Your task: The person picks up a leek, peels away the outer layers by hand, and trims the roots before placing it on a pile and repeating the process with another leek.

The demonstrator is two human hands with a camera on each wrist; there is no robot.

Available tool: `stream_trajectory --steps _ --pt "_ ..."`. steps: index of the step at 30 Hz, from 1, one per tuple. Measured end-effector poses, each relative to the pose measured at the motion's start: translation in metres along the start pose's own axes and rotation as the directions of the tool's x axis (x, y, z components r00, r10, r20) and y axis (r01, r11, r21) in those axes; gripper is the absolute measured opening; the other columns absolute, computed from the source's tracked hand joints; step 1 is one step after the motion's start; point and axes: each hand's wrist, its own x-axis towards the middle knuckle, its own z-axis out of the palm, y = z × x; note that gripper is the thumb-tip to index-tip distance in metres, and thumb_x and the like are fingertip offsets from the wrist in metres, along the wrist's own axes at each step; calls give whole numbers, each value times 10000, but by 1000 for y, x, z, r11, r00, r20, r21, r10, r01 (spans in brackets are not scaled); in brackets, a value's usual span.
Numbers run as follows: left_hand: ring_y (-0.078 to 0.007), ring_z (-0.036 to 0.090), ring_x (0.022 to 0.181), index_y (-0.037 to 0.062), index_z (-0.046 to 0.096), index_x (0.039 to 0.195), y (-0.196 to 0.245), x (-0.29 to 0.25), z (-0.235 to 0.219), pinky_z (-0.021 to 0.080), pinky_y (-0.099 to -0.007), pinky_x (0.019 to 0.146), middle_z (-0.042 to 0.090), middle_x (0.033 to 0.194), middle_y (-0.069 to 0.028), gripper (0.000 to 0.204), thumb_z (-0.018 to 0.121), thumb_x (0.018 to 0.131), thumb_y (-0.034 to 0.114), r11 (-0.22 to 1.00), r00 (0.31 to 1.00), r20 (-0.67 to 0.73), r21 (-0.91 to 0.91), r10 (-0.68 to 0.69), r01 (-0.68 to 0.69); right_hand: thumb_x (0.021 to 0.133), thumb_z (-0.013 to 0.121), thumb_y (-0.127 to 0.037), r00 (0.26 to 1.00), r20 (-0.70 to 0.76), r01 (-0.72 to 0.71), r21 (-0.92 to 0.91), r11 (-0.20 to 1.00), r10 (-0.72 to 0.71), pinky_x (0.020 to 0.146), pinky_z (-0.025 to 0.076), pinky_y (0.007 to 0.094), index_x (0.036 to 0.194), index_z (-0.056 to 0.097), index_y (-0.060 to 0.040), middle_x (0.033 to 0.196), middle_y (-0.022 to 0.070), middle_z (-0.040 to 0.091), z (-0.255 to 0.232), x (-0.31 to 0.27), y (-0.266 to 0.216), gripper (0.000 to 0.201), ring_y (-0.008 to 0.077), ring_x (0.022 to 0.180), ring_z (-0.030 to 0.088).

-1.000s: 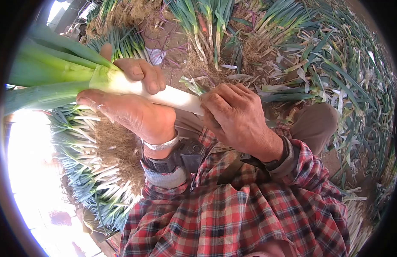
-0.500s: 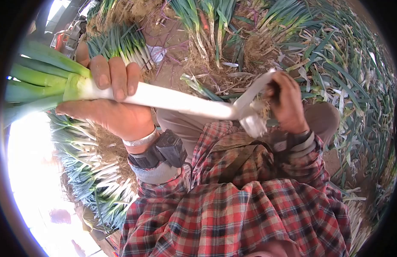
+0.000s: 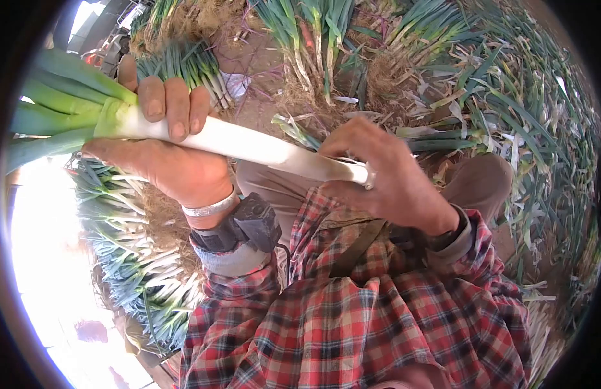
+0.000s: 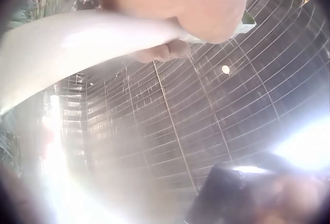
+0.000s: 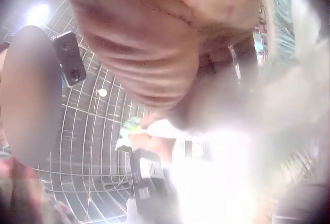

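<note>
A thick leek (image 3: 274, 150) with a bare white shank lies across the front of the body, green leaves (image 3: 67, 104) to the left. My left hand (image 3: 174, 162) grips its upper shank just below the leaves, thumb below and fingers over the top. At the trimmed root end (image 3: 367, 174), my right hand (image 3: 397, 178) curls its fingers above the shank with the thumb below; it is blurred. The left wrist view shows the white shank (image 4: 77, 41) running into the left hand (image 4: 180, 2). The palm of the right hand (image 5: 149, 43) fills the right wrist view's top.
Rows of cleaned leeks (image 3: 154, 279) lie at the lower left, beside dry roots. Bundles of untrimmed leeks (image 3: 313, 39) stand at the back. A large heap of stripped leaves (image 3: 534, 129) covers the right side. The person's knee (image 3: 485, 181) juts out beside the right hand.
The right hand peeled a white outer layer away to the right from the root end, then came back there without it. The left hand moved left with the leek and then stayed nearly still.
</note>
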Motion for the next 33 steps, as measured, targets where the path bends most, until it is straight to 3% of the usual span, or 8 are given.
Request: stream_trajectory --steps 5,7,13,16,23,25,28,33 --pt "-69 348 521 -8 451 1263 -3 -8 3 315 -220 465 389 694 26 882 400 840 764 1000 1000 13 -2 23 -22 742 748 -60 982 104 -158 7 987 156 690 478 405 917 541 -18 889 149 538 9 -2 -5 275 332 797 579" --pt "-67 358 552 -45 437 1262 -6 -10 5 325 -213 486 385 717 18 862 471 854 714 1000 998 59 -6 15 -14 721 743 12 957 131 -270 89 959 258 707 457 344 862 523 -18 820 81 524 9 -4 -8 264 224 776 534" --pt "-66 351 554 -20 452 1254 -11 -7 11 294 -218 485 385 712 24 850 463 847 727 999 993 111 -18 36 -34 716 737 8 976 -45 -214 -42 976 212 697 453 341 874 518 -15 836 88 525 16 -4 -6 271 222 757 536" --pt "-73 343 553 -4 468 1232 -11 -11 21 290 -227 490 374 702 23 827 432 860 734 993 999 -34 114 41 -36 728 723 -59 980 34 -196 -49 979 198 698 461 433 881 517 -11 860 149 542 16 -5 -3 261 376 803 570" --pt "-96 355 569 46 502 1189 -17 -13 25 322 -243 510 412 719 16 722 338 928 699 940 978 -199 341 55 16 723 675 -25 983 92 -159 21 987 156 694 446 435 798 507 -44 809 116 525 24 -11 3 185 348 806 547" --pt "-102 368 578 53 510 1173 -19 -11 24 334 -247 515 433 731 11 680 347 945 672 903 945 -304 429 123 20 708 657 -7 997 -21 62 -193 979 -68 674 436 426 785 496 -58 788 107 505 27 -12 6 186 337 762 530" --pt "-110 397 611 65 528 1132 -21 -10 18 366 -258 547 463 756 -1 581 372 978 604 926 904 -405 375 136 29 729 688 -12 990 -82 95 -226 969 -116 667 436 398 787 484 -48 779 73 508 25 -13 8 215 297 735 520" --pt "-146 547 684 58 525 1065 -26 -10 12 477 -293 607 563 784 -44 457 551 951 500 837 880 -391 547 268 -11 720 670 -35 999 2 -34 -92 995 34 675 426 422 823 506 -63 804 106 496 26 -11 11 196 340 785 520"
